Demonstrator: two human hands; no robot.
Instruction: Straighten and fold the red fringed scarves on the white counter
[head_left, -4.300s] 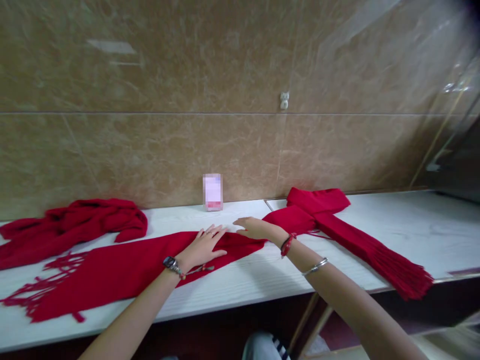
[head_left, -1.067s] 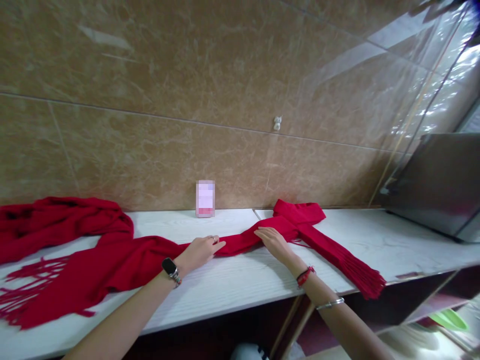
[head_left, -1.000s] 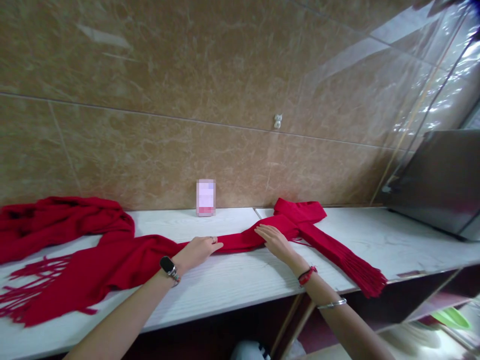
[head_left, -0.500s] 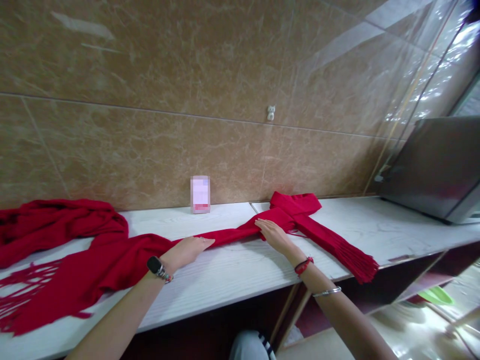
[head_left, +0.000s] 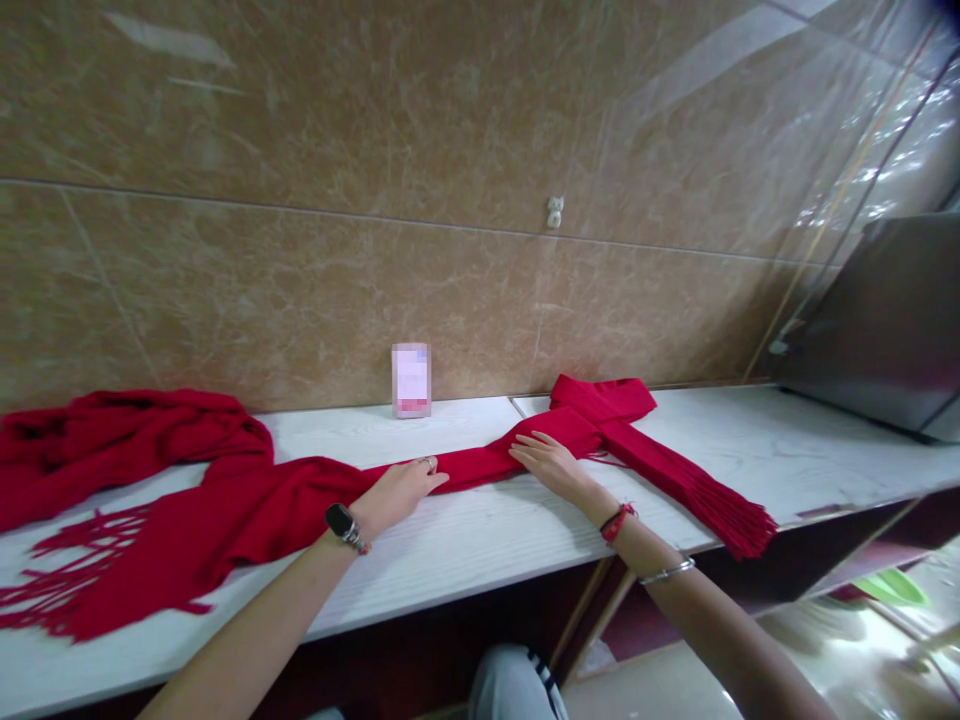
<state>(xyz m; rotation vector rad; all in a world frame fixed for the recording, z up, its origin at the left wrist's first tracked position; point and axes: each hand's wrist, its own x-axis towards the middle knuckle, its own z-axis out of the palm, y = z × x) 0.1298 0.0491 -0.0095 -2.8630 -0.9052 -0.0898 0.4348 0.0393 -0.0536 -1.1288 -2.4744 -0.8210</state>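
Note:
A long red scarf (head_left: pixel 480 464) lies across the white tabletop, narrowed into a folded band between my hands. Its left part is loose and rumpled, with a fringed end spread out. My left hand (head_left: pixel 401 493) is closed over the band, fingers bent on it and thumb along the near side; the fingertips are partly hidden. Farther right, my right hand (head_left: pixel 553 465) lies flat with its fingers stretched out, pressing on the scarf. Beyond it the scarf doubles back at the wall, and another fringed end slants over the table's front edge.
A small pale card-like item (head_left: pixel 412 380), blurred out, stands against the brown tiled wall (head_left: pixel 300 290). A large grey box-shaped appliance (head_left: pixel 885 330) sits at the right end of the white tabletop (head_left: pixel 442 555). Below are open shelves and a green basin (head_left: pixel 892 588).
The scarf band between my hands looks wider and flatter. My left hand's fingers have gone from pointing forward to bent on the band. My right hand stays on the scarf, fingers more spread.

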